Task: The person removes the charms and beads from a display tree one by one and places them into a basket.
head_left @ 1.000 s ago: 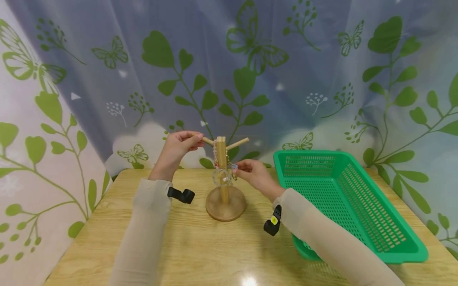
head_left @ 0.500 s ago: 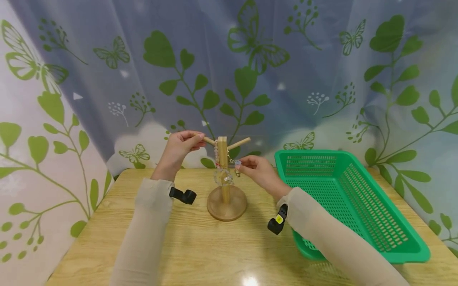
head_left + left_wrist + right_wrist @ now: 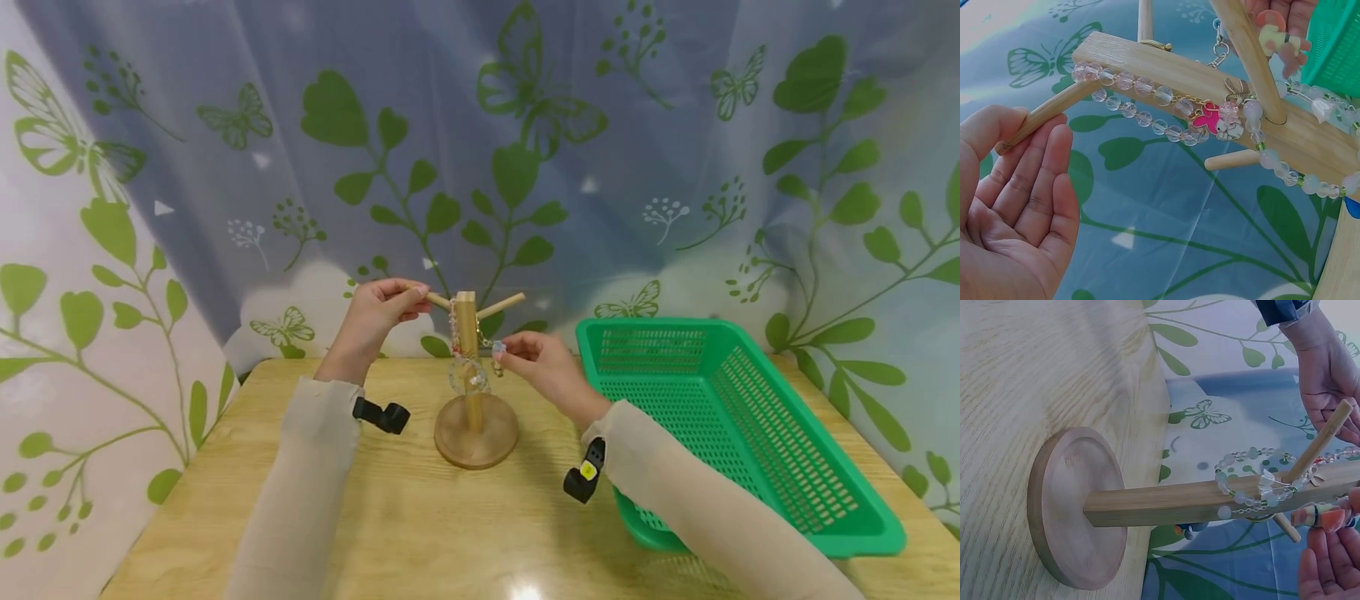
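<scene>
A wooden jewelry stand [image 3: 467, 329] with a round base [image 3: 476, 442] stands upright on the table. My left hand [image 3: 378, 317] pinches the tip of its upper left peg [image 3: 1054, 112] between thumb and fingers. On that peg hangs a pink and clear beaded bracelet [image 3: 1144, 86] with a bright pink charm. Lower down, a pale beaded bracelet [image 3: 1238, 494] loops round a peg. My right hand [image 3: 551, 371], right of the post, pinches a small colourful figure charm [image 3: 1329, 517]. A chain with a clasp [image 3: 1218, 53] beside it runs towards the post.
A green plastic basket [image 3: 817, 442] stands at the right of the wooden table [image 3: 420, 533], under and beyond my right forearm. Behind the table hangs a leaf and butterfly patterned curtain [image 3: 420, 75]. The stand's upper right peg [image 3: 502, 305] sticks out above my right hand.
My right hand has drawn slightly right, away from the post, with the figure charm in its fingers. The left hand keeps its grip on the peg.
</scene>
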`<state>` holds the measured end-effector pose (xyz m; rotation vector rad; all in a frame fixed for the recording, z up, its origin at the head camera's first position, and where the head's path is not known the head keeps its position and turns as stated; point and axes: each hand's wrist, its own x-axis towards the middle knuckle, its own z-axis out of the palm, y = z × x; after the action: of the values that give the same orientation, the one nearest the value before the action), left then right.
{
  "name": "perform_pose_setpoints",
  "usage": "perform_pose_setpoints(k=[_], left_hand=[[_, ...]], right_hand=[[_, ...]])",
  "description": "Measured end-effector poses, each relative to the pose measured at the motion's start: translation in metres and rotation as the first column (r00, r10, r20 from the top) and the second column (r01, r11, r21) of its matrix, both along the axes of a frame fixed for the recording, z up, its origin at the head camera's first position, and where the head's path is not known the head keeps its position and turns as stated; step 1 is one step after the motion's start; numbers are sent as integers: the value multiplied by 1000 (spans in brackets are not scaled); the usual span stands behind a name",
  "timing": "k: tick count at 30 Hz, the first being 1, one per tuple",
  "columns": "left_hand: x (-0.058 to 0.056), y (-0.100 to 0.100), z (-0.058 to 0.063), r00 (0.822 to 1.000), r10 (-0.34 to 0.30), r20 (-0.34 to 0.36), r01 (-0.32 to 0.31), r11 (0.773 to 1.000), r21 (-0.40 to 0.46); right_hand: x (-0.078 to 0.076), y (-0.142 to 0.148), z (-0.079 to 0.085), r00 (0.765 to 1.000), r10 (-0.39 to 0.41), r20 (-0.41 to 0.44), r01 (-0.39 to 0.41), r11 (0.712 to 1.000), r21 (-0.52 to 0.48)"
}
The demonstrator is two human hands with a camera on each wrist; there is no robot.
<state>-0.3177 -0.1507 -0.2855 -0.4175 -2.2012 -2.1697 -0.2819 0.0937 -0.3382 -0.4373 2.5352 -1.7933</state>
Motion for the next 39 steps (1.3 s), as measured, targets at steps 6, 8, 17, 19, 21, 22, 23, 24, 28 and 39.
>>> perform_pose_setpoints(k=[6,8,17,19,21,22,23,24,28,39], left_hand=[[0,0,-2,1000,4,14,-4,1000,-13],[0,0,-2,1000,8,15,-8,1000,-25],[0,-1,-1,1000,17,15,-17,1000,-23],[1,-1,-1,1000,16,17,-15,1000,-17],[1,0,0,1000,18,21,-17,1000,-20],[2,0,0,1000,19,22,-18,1000,-21],[2,0,0,1000,20,23,-19,1000,-20],[2,0,0,999,23,25,-22,1000,-21],[3,1,0,999,29,19,-29,999,-19],[3,1,-1,999,34,27,-34,999,-3]], right_hand=[[-2,1,1,1000,-30,-10,30,999,11],[-2,2,3,999,-30,-11,31,999,23],[-3,4,16,998,-37,-42,36,999,-7],[-2,5,18,999,-37,-39,37,999,-7],[-2,7,20,998,-39,-39,39,999,-4],[-2,8,21,998,-42,-37,42,999,-3],[-2,9,21,998,-44,-35,43,999,-3],[-2,9,22,999,-44,-32,44,999,-3],[-2,11,24,998,-54,-30,54,999,-9],[1,15,27,998,-58,-33,56,997,-60]])
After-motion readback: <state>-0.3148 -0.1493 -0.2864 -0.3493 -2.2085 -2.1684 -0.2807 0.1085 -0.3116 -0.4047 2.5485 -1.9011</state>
